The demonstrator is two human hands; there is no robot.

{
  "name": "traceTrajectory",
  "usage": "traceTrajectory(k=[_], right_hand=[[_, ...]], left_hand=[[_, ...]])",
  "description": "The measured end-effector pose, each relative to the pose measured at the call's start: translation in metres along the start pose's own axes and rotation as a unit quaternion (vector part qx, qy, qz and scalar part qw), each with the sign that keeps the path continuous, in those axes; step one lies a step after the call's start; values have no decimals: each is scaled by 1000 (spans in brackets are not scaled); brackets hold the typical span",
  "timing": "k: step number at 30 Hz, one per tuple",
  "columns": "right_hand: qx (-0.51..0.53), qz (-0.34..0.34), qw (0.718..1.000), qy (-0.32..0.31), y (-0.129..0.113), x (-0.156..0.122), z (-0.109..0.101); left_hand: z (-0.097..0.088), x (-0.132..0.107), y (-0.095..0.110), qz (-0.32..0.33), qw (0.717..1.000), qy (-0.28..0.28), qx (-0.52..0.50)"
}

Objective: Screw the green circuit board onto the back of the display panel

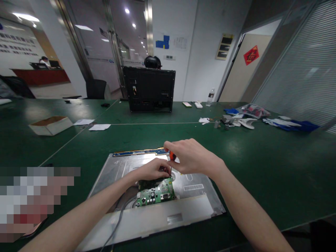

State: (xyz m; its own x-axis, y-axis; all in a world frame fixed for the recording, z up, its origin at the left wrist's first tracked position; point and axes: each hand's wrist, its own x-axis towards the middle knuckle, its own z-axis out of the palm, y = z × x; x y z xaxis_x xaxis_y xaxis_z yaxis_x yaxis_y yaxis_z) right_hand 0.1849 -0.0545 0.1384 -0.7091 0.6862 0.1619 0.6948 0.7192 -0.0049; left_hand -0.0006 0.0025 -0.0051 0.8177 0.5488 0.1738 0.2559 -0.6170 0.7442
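A silver display panel lies flat on the green table, with a green circuit board on its back. My right hand is closed around a screwdriver with an orange and black handle. Its shaft points down to the board's upper right corner. Beside that tip, my left hand rests over the board's far edge with its fingers curled together. Whether those fingers pinch a small part is hidden. A grey cable runs from the board's left side toward me. A blue strip board lines the panel's far edge.
A black monitor housing stands upright at the far side of the table. An open white box and papers lie to the left. Plastic bags, small metal parts and a water bottle are at the right back.
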Motion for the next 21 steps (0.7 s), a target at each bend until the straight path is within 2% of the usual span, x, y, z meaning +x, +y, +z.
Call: traceTrajectory(k=[5, 21], right_hand=[[-13, -4, 1000, -15, -1, 0, 0], [-31, -8, 999, -1, 0, 2, 2]], left_hand=[[1, -1, -3, -2, 1000, -2, -2], [0, 0, 1, -3, 1000, -6, -4]])
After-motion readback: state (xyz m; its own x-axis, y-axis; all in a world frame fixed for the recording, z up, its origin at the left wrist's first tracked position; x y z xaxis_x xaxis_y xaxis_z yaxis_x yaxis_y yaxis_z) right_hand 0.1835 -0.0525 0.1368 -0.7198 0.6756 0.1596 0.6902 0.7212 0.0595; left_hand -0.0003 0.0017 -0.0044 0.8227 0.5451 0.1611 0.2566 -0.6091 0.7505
